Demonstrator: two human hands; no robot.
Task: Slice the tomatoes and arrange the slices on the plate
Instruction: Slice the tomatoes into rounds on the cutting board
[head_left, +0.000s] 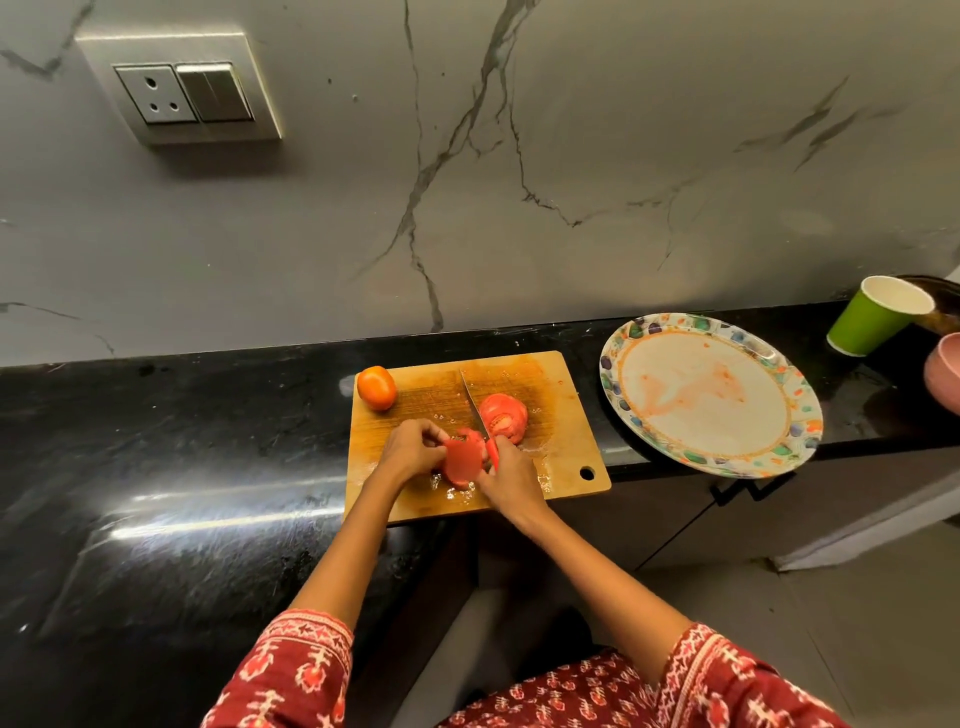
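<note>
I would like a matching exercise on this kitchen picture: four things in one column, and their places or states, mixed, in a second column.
Things:
1. whole tomato
2. plate
3. green cup
4. knife

Places or states:
A. gripped by the right hand
B. far-left corner of the cutting board
C. right of the board, no slices on it
D. counter's far right end

Pairs: 1-B, 2-C, 3-D, 4-A

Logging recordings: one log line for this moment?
left hand holds tomato piece | right hand grips knife | plate without slices
</note>
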